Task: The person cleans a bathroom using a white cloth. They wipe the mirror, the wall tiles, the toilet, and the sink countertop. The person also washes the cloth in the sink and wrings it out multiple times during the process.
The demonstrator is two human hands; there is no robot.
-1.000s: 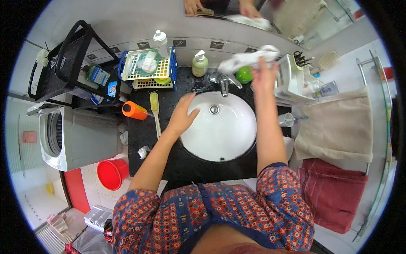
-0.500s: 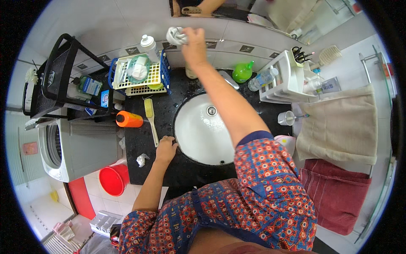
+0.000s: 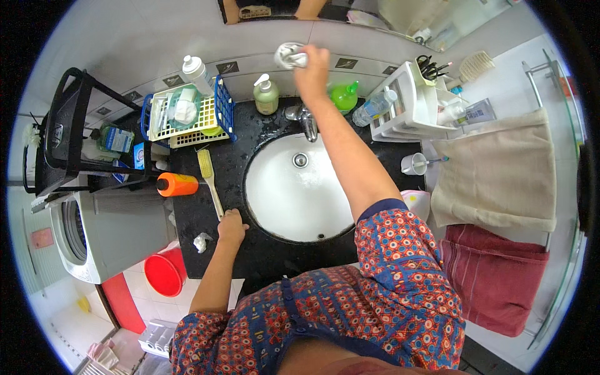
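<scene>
My right hand [image 3: 312, 70] is closed on a bunched white cloth [image 3: 290, 55], up at the tiled wall below the mirror. That arm reaches over the white oval sink [image 3: 294, 206], past the chrome faucet [image 3: 307, 120]. On the black counter, left of the basin, my left hand [image 3: 232, 227] rests with its thumb apart from the fingers. Beside it is the handle end of a scrub brush [image 3: 211, 181] with yellowish bristles. Left of the brush lies an orange bottle [image 3: 178, 185] with a black cap. A crumpled white wad [image 3: 201, 242] sits near the counter's left edge.
Behind the basin stand a pump bottle [image 3: 265, 95] and a green bottle [image 3: 344, 97]. A blue-and-cream basket [image 3: 222, 111] holds toiletries at the back left. Right are a clear bottle [image 3: 374, 107], a white drawer unit [image 3: 400, 103], a white cup [image 3: 413, 164] and hanging towels [image 3: 500, 181].
My right hand has carried the white cloth rightward along the wall. The head view has shifted, and the pump bottle and faucet now show clearly. My left hand stays at the brush's handle end.
</scene>
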